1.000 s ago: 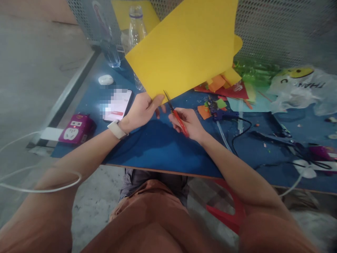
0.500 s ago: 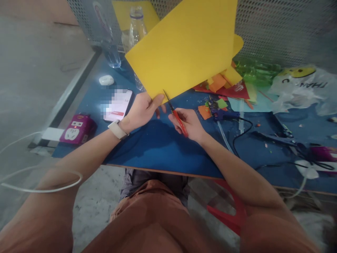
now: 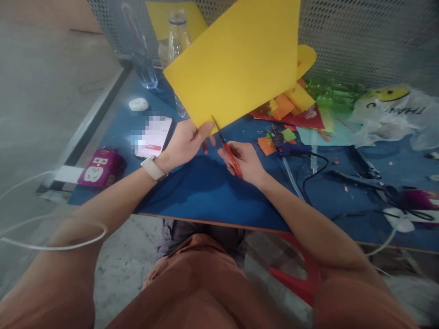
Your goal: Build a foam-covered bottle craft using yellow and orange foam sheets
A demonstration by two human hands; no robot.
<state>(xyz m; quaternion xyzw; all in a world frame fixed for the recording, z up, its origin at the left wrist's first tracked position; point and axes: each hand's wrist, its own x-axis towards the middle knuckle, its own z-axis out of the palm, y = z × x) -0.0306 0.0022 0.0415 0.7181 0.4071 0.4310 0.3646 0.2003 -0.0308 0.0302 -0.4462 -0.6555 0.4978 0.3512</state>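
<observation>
A large yellow sheet of paper (image 3: pixel 236 64) is held up over the table by its near corner. My left hand (image 3: pixel 192 139) pinches that corner, thumb on top and fingers beneath. In my right hand (image 3: pixel 245 160) is a pair of red-handled scissors (image 3: pixel 232 157), fingers wrapped round the handles. The dark blades lie at the sheet's lower edge, just right of my left thumb, pointing away from me. Whether the blades are parted is hard to make out.
Left on the blue table (image 3: pixel 202 196) are a phone (image 3: pixel 156 137), a white case (image 3: pixel 138 104), a purple power adapter (image 3: pixel 102 167) and clear bottles (image 3: pixel 178 34). To the right lie a glue gun (image 3: pixel 291 149), paper scraps (image 3: pixel 284 106), black cables and a plastic bag (image 3: pixel 387 114).
The sheet's far right side has shifted slightly left, showing more of the rounded yellow piece behind. My right hand and the scissors have moved a little left. My left hand stays put.
</observation>
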